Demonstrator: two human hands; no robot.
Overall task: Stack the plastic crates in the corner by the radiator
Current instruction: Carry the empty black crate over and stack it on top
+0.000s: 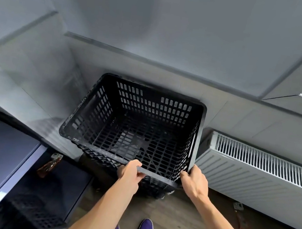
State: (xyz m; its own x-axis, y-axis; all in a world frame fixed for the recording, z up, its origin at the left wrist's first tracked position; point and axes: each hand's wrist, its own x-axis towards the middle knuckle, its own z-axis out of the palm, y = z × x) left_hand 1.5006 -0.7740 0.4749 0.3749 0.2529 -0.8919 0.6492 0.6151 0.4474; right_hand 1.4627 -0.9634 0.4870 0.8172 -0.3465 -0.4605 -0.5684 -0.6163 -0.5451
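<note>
Our left fingers [141,175] curl under the near rim of the black plastic crate [136,115] with the thumb laid over the top. Our right fingers [195,170] wrap its near right corner, so the left hand [130,174] and the right hand [194,183] both grip it. Beyond the fingers the crate sits open side up in the corner where two pale walls [159,35] meet. Just right of the right fingers is the white radiator [256,172], its far end cut off by the frame edge. We cannot tell what the crate's base rests on: our hands and its near wall hide the underside, and only a pale patch shows through the slotted bottom. Left of and below the left fingers a dark lattice [33,212] shows against a dark glossy surface, too dim for us to say whether it is a second crate or a reflection. A brownish object [48,166] left of the left fingers is too blurred to name. Below the fingers, purple shoes [146,228] stand on the wood floor [178,219], partly hidden by our forearms.
</note>
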